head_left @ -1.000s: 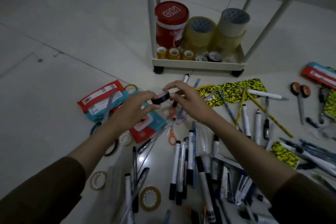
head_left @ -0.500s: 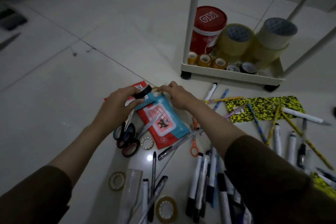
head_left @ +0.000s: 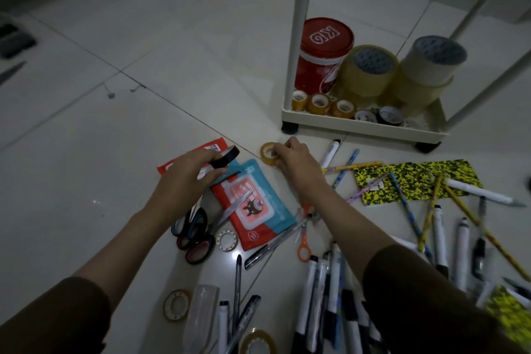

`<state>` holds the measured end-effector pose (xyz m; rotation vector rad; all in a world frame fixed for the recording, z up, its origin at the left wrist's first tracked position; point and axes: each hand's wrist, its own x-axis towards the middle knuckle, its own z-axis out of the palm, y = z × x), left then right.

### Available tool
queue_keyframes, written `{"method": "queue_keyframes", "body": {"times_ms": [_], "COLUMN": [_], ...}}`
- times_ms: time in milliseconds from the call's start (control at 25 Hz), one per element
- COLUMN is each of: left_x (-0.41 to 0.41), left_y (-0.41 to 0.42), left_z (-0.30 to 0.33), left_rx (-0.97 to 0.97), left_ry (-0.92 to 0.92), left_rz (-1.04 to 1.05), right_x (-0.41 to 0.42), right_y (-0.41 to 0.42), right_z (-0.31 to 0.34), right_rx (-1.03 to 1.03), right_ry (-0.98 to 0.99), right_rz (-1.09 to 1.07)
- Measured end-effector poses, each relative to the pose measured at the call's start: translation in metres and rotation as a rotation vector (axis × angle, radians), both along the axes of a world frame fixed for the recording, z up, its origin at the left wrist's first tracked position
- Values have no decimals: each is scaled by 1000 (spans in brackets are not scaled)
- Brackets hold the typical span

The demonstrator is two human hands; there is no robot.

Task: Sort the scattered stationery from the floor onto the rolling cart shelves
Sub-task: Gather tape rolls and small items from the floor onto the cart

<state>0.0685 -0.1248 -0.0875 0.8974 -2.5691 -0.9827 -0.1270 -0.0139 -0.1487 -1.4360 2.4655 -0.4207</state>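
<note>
My left hand holds a black tape roll above the wet-wipe packs. My right hand pinches a small yellowish tape roll that lies on the floor in front of the rolling cart. The cart's bottom shelf carries a red canister, big tape rolls and several small tape rolls. Markers, pens, pencils and scissors lie scattered on the floor.
More small tape rolls lie near me: one clear roll, another clear roll and a yellow roll. Orange scissors and a yellow patterned notebook lie to the right. Bare tile floor spreads to the left.
The view has shifted left and closer. My right hand has left the black roll and reached forward to the yellowish tape roll; my left hand still holds the black roll.
</note>
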Motion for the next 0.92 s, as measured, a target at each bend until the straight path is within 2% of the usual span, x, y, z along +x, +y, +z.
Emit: {"method": "queue_keyframes", "body": {"times_ms": [160,240,320,480,720,840,920], "left_x": [-13,-21,-28,-36,-52,-59,-63], "left_y": [2,4,6,11,16,18,22], "left_z": [1,2,2,-1,-2,1,1], "left_rx": [-2,-8,-8,106,334,319,289], "left_ry": [23,31,42,45,4,-6,-2], "left_rz": [-28,-44,-50,-20,26,-9,-53], "right_x": [-9,-25,-46,-80,-99,-97,-89], "right_y": [28,35,37,33,16,17,21], "right_z": [16,24,30,35,39,38,37], "right_rx": [-334,-414,-401,-203,-66,-82,-165], "right_ry": [-57,57,208,312,212,151,115], "right_rz": [-43,-112,-198,-396,-531,-573,-588]}}
